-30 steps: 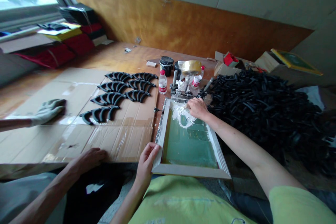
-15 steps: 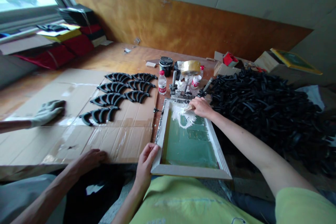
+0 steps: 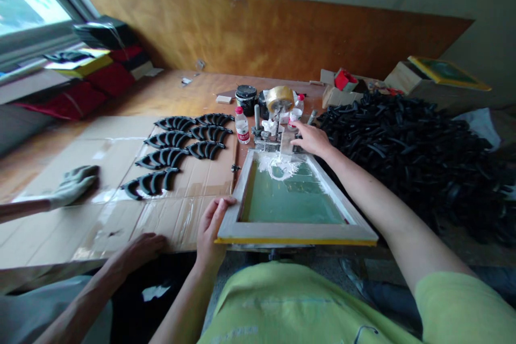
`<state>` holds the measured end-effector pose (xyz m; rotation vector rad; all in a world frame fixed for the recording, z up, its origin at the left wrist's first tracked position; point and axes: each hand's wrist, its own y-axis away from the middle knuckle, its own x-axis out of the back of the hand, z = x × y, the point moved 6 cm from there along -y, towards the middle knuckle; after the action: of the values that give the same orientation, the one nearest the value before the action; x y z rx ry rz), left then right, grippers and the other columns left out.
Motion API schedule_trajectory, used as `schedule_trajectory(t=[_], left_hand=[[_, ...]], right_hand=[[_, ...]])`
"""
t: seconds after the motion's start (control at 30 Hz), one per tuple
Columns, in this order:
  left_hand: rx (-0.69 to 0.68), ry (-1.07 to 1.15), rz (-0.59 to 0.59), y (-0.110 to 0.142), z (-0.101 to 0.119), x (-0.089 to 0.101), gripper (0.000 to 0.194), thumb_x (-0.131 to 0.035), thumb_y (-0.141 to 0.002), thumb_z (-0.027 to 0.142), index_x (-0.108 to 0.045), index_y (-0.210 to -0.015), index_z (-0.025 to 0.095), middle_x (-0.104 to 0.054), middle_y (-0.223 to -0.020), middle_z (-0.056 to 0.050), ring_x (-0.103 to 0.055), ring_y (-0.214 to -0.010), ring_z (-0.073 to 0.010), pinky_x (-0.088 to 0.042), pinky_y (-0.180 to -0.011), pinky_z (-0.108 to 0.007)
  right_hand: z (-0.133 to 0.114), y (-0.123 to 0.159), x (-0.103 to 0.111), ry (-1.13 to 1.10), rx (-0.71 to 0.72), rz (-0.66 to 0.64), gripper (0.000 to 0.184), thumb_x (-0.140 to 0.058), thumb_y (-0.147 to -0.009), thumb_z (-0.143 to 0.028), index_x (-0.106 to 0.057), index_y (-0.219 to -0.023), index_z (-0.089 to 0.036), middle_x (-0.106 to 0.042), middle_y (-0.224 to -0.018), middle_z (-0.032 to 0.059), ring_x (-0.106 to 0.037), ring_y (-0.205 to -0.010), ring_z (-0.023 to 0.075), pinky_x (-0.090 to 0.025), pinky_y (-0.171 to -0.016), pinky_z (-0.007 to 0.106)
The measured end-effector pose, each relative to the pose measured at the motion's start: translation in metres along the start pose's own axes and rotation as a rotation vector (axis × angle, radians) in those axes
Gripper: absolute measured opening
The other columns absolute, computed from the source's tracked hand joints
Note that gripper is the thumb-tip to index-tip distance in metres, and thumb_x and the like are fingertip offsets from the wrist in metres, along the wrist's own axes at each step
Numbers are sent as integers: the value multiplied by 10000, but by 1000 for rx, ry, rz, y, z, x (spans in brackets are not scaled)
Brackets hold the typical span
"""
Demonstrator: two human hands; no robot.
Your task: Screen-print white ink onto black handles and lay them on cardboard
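Note:
A screen printing frame (image 3: 298, 232) with green mesh lies in front of me, its near edge raised and its yellow front side showing. White ink (image 3: 278, 167) is smeared in a ring at the far end of the mesh. My left hand (image 3: 213, 221) grips the frame's near left corner, thumb on top. Above the frame's far edge, my right hand (image 3: 312, 138) is open, fingers apart, beside a pale flat scraper (image 3: 286, 143) that stands upright against the metal clamp (image 3: 266, 142). Whether a fingertip touches the scraper, I cannot tell.
Curved black parts (image 3: 161, 157) lie in rows on cardboard (image 3: 201, 193) at left, near a co-worker's gloved hand (image 3: 76, 187) and bare hand (image 3: 147, 247). A heap of black parts (image 3: 403, 161) fills the right. Bottles (image 3: 242, 126), a black tub (image 3: 245, 99) and a tape roll (image 3: 280, 99) stand behind.
The near edge of the frame has risen, with my left hand on it. My right hand has moved from the inked mesh to beyond the far edge and has let go of the scraper.

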<state>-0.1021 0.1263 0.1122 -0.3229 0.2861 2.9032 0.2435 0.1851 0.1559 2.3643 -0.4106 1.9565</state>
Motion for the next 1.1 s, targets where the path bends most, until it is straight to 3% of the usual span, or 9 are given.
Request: schedule_trajectory(t=[0.13, 0.27, 0.4, 0.47, 0.57, 0.63, 0.7, 0.83, 1.1], left_hand=[[-226, 81, -51, -26, 40, -23, 316, -602, -829, 478, -648, -882, 170, -618, -891, -19, -571, -758, -118, -467, -655, -197], [-334, 141, -149, -46, 64, -46, 302, -620, -820, 424, -623, -976, 165, -627, -907, -32, -556, -595, -88, -459, -525, -199], [-337, 149, -126, -45, 65, -43, 299, -618, -815, 440, -625, -938, 168, -623, -855, -23, -564, -598, -90, -466, -522, -195], [-261, 122, -66, -35, 52, -27, 306, -627, -806, 472, -634, -857, 170, -622, -827, -15, -579, -647, -98, -472, -559, -191], [27, -12, -91, -14, 8, -1, 331, -677, -760, 496, -623, -774, 170, -585, -682, 18, -521, -539, -79, -405, -492, -179], [240, -98, -163, 2, -30, 13, 376, -712, -716, 513, -627, -869, 180, -579, -647, 30, -498, -489, -82, -363, -456, -184], [358, -142, -214, 12, -63, 23, 543, -737, -680, 533, -596, -1083, 198, -621, -707, 15, -562, -548, -121, -398, -496, -201], [353, -240, -240, 14, -107, 30, 790, -690, -723, 553, -415, -1376, 203, -633, -748, 2, -580, -614, -146, -426, -544, -221], [308, -306, -243, 7, -142, 41, 746, -610, -788, 548, -393, -1407, 193, -594, -720, 20, -583, -634, -152, -441, -566, -237]], right_hand=[[54, 23, 16, -159, -168, 181, 353, -590, -827, -271, -616, -1174, -213, -704, -920, 37, -633, -812, 184, -465, -755, 293], [101, 54, -3, -263, -271, 168, 288, -595, -790, -227, -675, -1062, -182, -710, -881, 58, -647, -798, 193, -496, -771, 314], [111, 70, -13, -349, -275, 154, 262, -595, -785, -223, -687, -1027, -177, -709, -898, 64, -648, -798, 189, -507, -787, 324], [99, 69, -11, -375, -236, 180, 267, -590, -798, -223, -679, -1043, -169, -701, -902, 63, -640, -777, 177, -506, -786, 317], [65, 61, -13, -339, -111, 196, 332, -606, -800, -222, -643, -1125, -168, -670, -1027, 74, -623, -826, 181, -494, -832, 330], [35, 54, -22, -254, 14, 187, 445, -633, -788, -215, -582, -1229, -177, -596, -1206, 92, -586, -1002, 213, -456, -923, 350], [8, 49, -38, -149, 102, 147, 551, -653, -779, -199, -510, -1311, -184, -517, -1305, 103, -507, -1150, 241, -419, -973, 358], [-19, 44, -65, 19, 88, 70, 517, -651, -798, -203, -490, -1289, -183, -534, -1190, 119, -504, -1099, 256, -442, -878, 348], [-32, 33, -67, 126, 94, -22, 240, -594, -821, -232, -586, -1059, -199, -590, -1079, 92, -553, -991, 236, -420, -710, 293]])
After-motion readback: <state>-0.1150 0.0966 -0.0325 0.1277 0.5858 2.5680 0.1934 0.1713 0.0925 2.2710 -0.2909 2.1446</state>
